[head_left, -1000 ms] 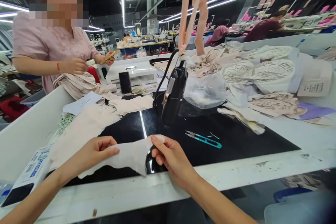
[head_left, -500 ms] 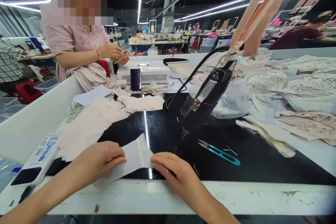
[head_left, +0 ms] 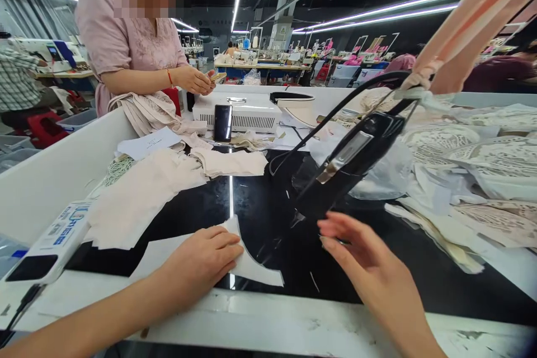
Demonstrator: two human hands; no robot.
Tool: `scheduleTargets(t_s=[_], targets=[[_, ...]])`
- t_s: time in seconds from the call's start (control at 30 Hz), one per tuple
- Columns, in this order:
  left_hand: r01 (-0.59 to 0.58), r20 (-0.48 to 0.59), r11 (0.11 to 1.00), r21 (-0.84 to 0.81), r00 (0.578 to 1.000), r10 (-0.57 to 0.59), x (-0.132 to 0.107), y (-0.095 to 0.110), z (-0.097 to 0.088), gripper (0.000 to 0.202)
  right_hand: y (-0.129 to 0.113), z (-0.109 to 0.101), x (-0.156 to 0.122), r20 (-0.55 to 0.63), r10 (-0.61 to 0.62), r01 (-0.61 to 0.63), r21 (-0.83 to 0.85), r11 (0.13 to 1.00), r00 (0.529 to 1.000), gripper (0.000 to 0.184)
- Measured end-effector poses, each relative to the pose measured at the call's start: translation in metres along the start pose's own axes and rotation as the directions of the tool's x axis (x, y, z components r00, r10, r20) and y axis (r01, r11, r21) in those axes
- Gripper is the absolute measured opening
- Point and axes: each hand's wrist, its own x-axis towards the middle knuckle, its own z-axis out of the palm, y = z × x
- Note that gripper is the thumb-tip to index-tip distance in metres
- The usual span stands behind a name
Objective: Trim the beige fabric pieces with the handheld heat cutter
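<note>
My left hand (head_left: 205,257) lies flat, fingers together, pressing a white fabric piece (head_left: 255,268) onto the black glossy table top (head_left: 260,201). My right hand (head_left: 361,257) is lifted off the cloth, fingers spread and holding nothing, just below a black hanging tool (head_left: 348,162) that dangles tilted from pink straps (head_left: 465,28) with a black cable (head_left: 335,109). The scissors seen earlier are hidden behind my right hand.
A pile of beige fabric pieces (head_left: 138,196) lies at left, lace-patterned pieces (head_left: 482,151) at right. A white-blue device (head_left: 50,240) sits at the near left edge. A white box (head_left: 239,112) with a phone (head_left: 222,122) stands behind. A person in pink (head_left: 134,50) handles fabric across the table.
My right hand let go of the white fabric and rose toward the hanging tool. My left hand flattened the piece on the table. The view shifted left.
</note>
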Motion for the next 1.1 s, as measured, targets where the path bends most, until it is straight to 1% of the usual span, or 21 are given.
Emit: scheduleTargets(t_s=[0.03, 0.1, 0.17, 0.2, 0.27, 0.33, 0.4, 0.47, 0.53, 0.63, 0.73, 0.8, 0.93, 1.1], targets=[[-0.028, -0.007, 1.0, -0.014, 1.0, 0.028, 0.002, 0.001, 0.001, 0.021, -0.004, 0.002, 0.008, -0.036, 0.03, -0.026, 0.094, 0.995, 0.999, 0.053], [-0.091, -0.028, 0.995, -0.04, 0.996, 0.09, 0.006, 0.005, 0.004, 0.021, -0.016, 0.009, 0.023, -0.051, 0.029, -0.015, 0.258, 0.966, 0.998, 0.073], [-0.136, -0.046, 0.989, -0.058, 0.99, 0.133, 0.01, 0.009, 0.007, 0.021, -0.032, 0.019, 0.035, -0.044, -0.024, 0.039, 0.376, 0.926, 0.999, 0.082], [-0.149, -0.053, 0.987, -0.065, 0.988, 0.145, 0.011, 0.011, 0.009, 0.021, -0.041, 0.026, 0.04, -0.052, -0.052, 0.069, 0.421, 0.905, 0.997, 0.081], [-0.165, -0.06, 0.983, -0.079, 0.985, 0.161, 0.014, 0.014, 0.012, 0.02, -0.057, 0.038, 0.047, -0.109, -0.089, 0.131, 0.487, 0.863, 0.99, 0.068], [-0.172, -0.065, 0.982, -0.081, 0.984, 0.167, 0.016, 0.014, 0.013, 0.02, -0.07, 0.05, 0.051, -0.197, -0.079, 0.169, 0.495, 0.853, 0.977, 0.05], [-0.164, -0.063, 0.984, -0.065, 0.985, 0.16, 0.018, 0.014, 0.013, 0.021, -0.078, 0.059, 0.053, -0.259, -0.064, 0.181, 0.461, 0.869, 0.964, 0.039], [-0.146, -0.056, 0.989, -0.033, 0.988, 0.144, 0.021, 0.012, 0.012, 0.021, -0.081, 0.066, 0.055, -0.288, -0.07, 0.191, 0.419, 0.887, 0.955, 0.038], [-0.129, -0.049, 0.992, 0.012, 0.99, 0.129, 0.025, 0.011, 0.011, 0.024, -0.082, 0.071, 0.057, -0.303, -0.09, 0.21, 0.395, 0.894, 0.949, 0.042], [-0.119, -0.046, 0.991, 0.066, 0.991, 0.122, 0.027, 0.011, 0.012, 0.025, -0.082, 0.077, 0.061, -0.263, -0.101, 0.213, 0.443, 0.871, 0.959, 0.039], [-0.124, -0.076, 0.989, 0.081, 0.989, 0.13, 0.027, 0.011, 0.015, 0.024, -0.08, 0.084, 0.064, -0.203, -0.081, 0.186, 0.577, 0.795, 0.976, 0.033], [-0.119, -0.098, 0.989, 0.086, 0.987, 0.128, 0.026, 0.011, 0.018, 0.023, -0.077, 0.088, 0.066, -0.187, -0.073, 0.178, 0.642, 0.746, 0.98, 0.032], [-0.11, -0.111, 0.991, 0.077, 0.987, 0.118, 0.025, 0.011, 0.02, 0.025, -0.072, 0.094, 0.066, -0.162, -0.079, 0.172, 0.707, 0.686, 0.984, 0.032], [-0.116, -0.082, 0.992, 0.054, 0.989, 0.12, 0.022, 0.011, 0.022, 0.026, -0.07, 0.096, 0.063, -0.114, -0.102, 0.153, 0.781, 0.606, 0.988, 0.034]])
